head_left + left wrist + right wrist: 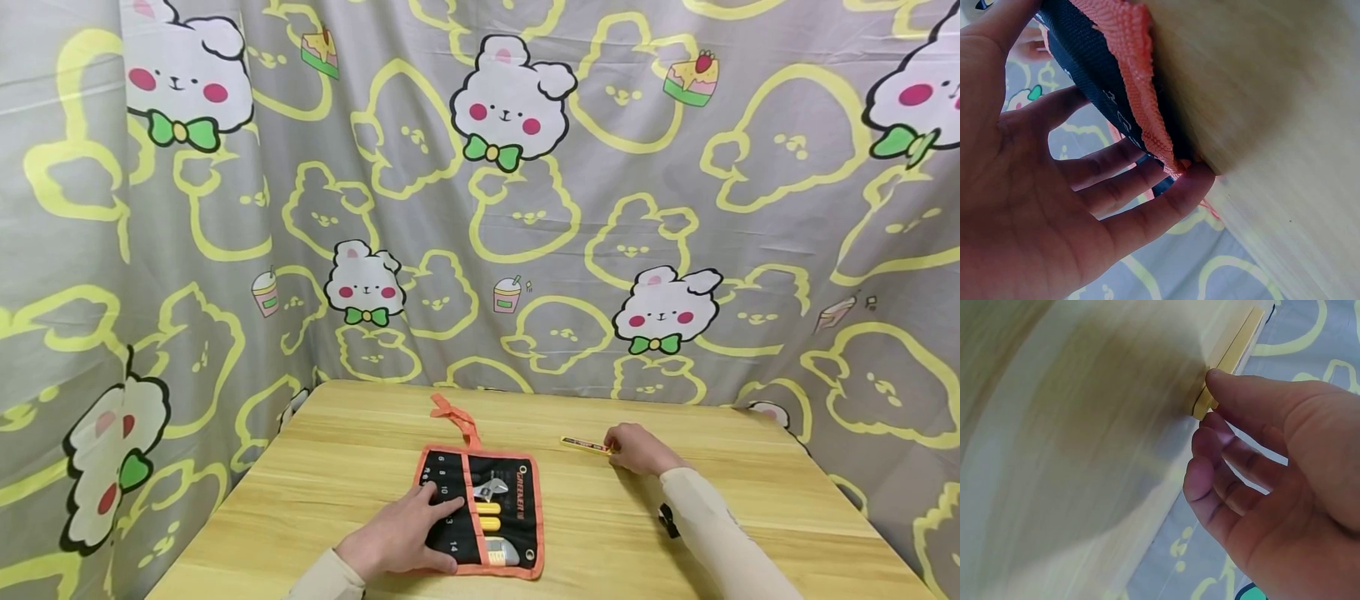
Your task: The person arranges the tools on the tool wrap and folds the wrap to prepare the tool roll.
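Observation:
A black tool pouch (pixel 506 475) with orange edging lies unrolled on the table. My left hand (pixel 405 529) rests on its numbered left half with fingers spread; in the left wrist view, fingertips press at the orange edging (pixel 1138 81). In the pouch's pockets sit an adjustable wrench (pixel 491 490), two yellow handles (pixel 489 523) and a grey-and-yellow tool (pixel 501 552). To the right, my right hand (pixel 641 447) pinches the near end of a slim yellow case (pixel 583 445) with a printed label. Thumb and fingertips grip this case (pixel 1235 350), close over the tabletop.
An orange strap (pixel 456 417) trails from the pouch's far edge. Under everything is a wood-grain table (pixel 360 442). A grey curtain (pixel 420 208) printed with cartoon rabbits hangs behind the table and along its sides.

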Available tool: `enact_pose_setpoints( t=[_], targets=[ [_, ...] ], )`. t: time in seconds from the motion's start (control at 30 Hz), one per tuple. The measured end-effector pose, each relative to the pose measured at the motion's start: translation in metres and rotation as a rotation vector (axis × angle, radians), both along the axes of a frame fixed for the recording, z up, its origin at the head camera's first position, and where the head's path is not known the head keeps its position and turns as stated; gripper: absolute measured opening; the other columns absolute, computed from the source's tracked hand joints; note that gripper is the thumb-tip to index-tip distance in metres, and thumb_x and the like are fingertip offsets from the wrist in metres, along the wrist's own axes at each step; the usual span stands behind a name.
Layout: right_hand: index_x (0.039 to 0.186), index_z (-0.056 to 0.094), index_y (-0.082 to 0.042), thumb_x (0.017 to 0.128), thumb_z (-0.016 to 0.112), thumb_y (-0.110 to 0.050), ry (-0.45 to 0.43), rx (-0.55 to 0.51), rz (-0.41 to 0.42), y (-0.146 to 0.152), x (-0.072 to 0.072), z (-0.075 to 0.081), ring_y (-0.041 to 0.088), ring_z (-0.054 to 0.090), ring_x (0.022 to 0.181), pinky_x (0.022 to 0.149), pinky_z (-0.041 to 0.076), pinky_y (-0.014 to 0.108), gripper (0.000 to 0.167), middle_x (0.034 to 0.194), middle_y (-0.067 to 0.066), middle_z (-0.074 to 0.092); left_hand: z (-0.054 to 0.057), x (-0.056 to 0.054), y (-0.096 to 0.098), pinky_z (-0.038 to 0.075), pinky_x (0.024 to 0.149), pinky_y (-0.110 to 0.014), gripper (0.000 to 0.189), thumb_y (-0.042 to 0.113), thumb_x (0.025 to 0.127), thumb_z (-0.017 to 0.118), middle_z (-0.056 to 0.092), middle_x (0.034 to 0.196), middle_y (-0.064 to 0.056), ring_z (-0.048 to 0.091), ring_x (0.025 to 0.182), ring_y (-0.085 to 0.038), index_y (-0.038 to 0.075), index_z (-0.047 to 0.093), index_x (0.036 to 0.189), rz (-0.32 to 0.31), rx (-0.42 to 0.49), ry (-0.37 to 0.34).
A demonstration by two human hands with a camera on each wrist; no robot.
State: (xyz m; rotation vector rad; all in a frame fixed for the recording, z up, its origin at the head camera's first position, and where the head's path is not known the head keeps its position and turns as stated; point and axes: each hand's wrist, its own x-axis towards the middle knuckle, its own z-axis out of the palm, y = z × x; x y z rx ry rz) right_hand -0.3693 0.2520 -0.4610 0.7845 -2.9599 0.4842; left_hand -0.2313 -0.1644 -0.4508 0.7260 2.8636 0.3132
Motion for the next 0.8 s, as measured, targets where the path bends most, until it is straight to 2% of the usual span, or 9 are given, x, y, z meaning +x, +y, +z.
enact_pose_setpoints(
  t=[0.23, 0.53, 0.8],
  targets=[
    [0.089, 0.068, -0.006, 0.085, 0.077, -0.002, 0.004, -0.031, 0.018, -0.0005, 0.0007, -0.0023, 0.01, 0.053, 0.073, 0.068, 0.049, 0.032, 0.01, 0.081, -0.001, 0.064, 0.0003, -0.0005, 0.0, 0.054, 0.094, -0.051, 0.081, 0.067, 0.08, 0.076, 0.052, 0.138, -0.016, 0.056, 0.116, -0.032, 0.032, 0.054, 0.149, -0.002, -0.003, -0.002],
    [0.087, 0.067, -0.006, 0.086, 0.075, -0.001, -0.008, -0.028, 0.014, -0.0032, 0.0044, -0.001, 0.01, 0.049, 0.071, 0.065, 0.044, 0.028, 0.009, 0.079, -0.003, 0.061, 0.0006, -0.0003, -0.0003, 0.053, 0.097, -0.053, 0.081, 0.067, 0.08, 0.076, 0.052, 0.141, -0.018, 0.056, 0.12, -0.035, 0.031, 0.054, 0.15, -0.001, -0.004, -0.009],
    [0.085, 0.068, -0.007, 0.087, 0.076, -0.003, -0.012, -0.054, 0.07, -0.0063, 0.0044, -0.0003, 0.007, 0.048, 0.069, 0.064, 0.045, 0.026, 0.009, 0.077, -0.006, 0.06, 0.0011, 0.0, 0.0007, 0.052, 0.098, -0.055, 0.081, 0.067, 0.08, 0.076, 0.051, 0.143, -0.019, 0.055, 0.123, -0.037, 0.032, 0.054, 0.15, 0.01, -0.011, -0.012]
  ],
)
